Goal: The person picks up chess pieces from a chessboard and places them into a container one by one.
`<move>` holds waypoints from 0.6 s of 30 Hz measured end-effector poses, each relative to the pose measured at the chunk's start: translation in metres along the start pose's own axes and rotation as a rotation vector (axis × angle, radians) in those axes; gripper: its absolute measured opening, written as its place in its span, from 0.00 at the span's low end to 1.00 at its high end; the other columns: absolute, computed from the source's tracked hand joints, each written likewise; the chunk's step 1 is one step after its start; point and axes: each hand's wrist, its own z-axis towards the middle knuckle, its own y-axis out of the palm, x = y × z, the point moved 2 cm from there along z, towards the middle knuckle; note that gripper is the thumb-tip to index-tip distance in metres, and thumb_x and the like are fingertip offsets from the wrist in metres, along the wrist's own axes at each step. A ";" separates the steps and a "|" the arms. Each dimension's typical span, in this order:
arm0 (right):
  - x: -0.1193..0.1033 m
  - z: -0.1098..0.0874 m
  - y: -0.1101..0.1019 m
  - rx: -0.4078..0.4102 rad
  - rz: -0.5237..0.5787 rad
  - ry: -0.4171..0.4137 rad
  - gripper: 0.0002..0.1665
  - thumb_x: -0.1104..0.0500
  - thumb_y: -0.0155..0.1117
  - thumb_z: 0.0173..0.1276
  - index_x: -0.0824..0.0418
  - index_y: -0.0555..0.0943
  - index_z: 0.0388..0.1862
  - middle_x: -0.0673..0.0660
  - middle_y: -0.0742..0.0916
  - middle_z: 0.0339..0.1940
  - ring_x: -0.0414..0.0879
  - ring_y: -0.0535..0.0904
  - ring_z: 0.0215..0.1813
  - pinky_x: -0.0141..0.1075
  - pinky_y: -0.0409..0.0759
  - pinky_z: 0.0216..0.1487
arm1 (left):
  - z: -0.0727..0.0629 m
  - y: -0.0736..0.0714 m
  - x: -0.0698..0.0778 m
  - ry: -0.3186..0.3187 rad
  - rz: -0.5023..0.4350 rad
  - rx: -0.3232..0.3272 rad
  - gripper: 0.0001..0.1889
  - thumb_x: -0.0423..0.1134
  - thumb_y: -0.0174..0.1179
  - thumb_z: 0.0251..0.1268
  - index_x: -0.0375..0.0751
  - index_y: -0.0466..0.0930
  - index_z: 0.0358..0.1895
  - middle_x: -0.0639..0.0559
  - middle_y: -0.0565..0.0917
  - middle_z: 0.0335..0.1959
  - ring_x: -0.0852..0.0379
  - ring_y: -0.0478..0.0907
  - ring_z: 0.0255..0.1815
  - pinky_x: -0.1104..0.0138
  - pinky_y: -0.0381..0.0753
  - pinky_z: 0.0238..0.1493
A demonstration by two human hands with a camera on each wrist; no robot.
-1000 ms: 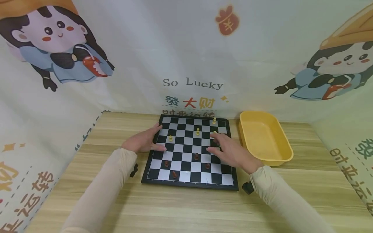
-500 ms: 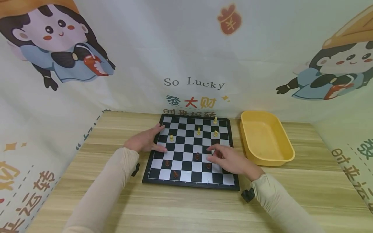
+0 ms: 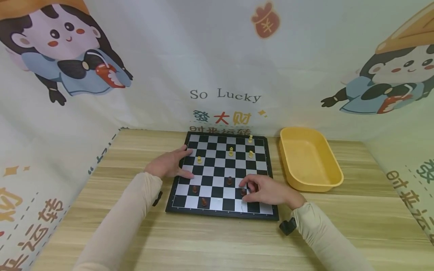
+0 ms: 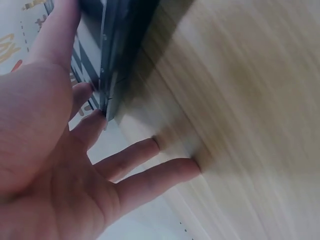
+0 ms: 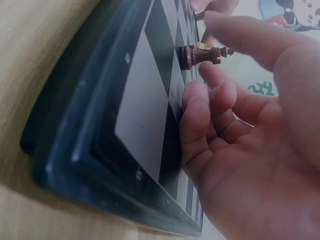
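A black-and-white chessboard (image 3: 217,215) lies on the table. My left hand (image 3: 166,163) rests at its left edge, thumb over the squares; in the left wrist view two straight fingers (image 4: 160,182) touch the tabletop. My right hand (image 3: 271,192) is low over the near right part, its thumb and index finger on either side of a dark red chess piece (image 5: 189,57). Contact with that piece cannot be made out. Other dark red pieces stand nearby: one (image 3: 229,180) just left of the right hand, another (image 3: 194,189) near the left thumb, and a third (image 3: 204,202) on the nearest row.
Yellow chess pieces stand farther back: one (image 3: 199,159) at left, one (image 3: 231,151) in the middle, one (image 3: 251,154) at right and one (image 3: 250,138) near the far edge. A yellow plastic tray (image 3: 306,160) sits right of the board. A printed cloth (image 3: 162,75) hangs behind.
My right hand has come from beside the yellow piece at the right back toward me, down to the dark red piece at near right. My left hand has stayed at the board's edge.
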 end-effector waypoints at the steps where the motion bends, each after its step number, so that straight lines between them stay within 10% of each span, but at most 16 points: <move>1: 0.000 0.001 0.000 -0.002 -0.002 -0.005 0.20 0.50 0.73 0.65 0.55 0.81 0.52 0.46 0.74 0.27 0.38 0.70 0.30 0.27 0.69 0.34 | -0.001 0.000 0.000 0.006 0.008 0.009 0.55 0.64 0.72 0.52 0.53 0.54 0.82 0.46 0.47 0.86 0.36 0.54 0.83 0.45 0.64 0.80; 18: 0.001 0.004 0.003 0.036 -0.047 0.019 0.09 0.57 0.71 0.67 0.52 0.84 0.45 0.45 0.70 0.22 0.38 0.67 0.27 0.28 0.66 0.32 | -0.001 0.006 -0.005 0.036 0.014 0.046 0.55 0.63 0.71 0.53 0.52 0.54 0.82 0.45 0.48 0.86 0.33 0.57 0.81 0.45 0.66 0.78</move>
